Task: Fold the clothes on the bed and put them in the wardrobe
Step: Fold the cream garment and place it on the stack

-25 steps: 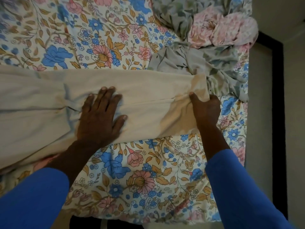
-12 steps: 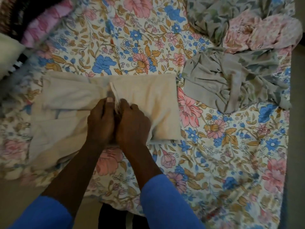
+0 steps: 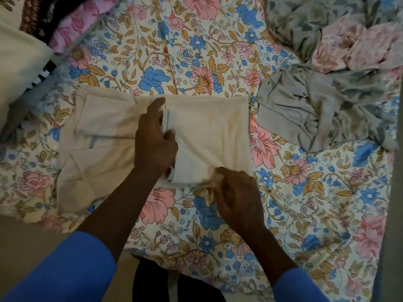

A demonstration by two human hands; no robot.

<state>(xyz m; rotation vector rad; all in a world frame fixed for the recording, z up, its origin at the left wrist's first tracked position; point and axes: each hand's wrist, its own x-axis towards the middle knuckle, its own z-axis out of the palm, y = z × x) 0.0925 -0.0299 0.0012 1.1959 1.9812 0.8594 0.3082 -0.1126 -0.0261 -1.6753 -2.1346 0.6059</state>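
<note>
Step in hand: the cream garment (image 3: 207,127) is being folded; 1 half is judged to be laid over the other.
Garment's place: it is spread flat on the floral bed sheet (image 3: 305,203), mid-bed, just beside a crumpled grey garment (image 3: 305,112).
Left hand (image 3: 154,138): its fingers are curled round the free edge of the upper layer, which is gripped.
Right hand (image 3: 237,197): the near edge of the fold is pinched by bent fingers.
Still unfolded: the grey garment and the floral clothes (image 3: 353,40) behind it.
Next move: the edges should be aligned and the layer smoothed before another fold is made.
Wardrobe: not seen.
</note>
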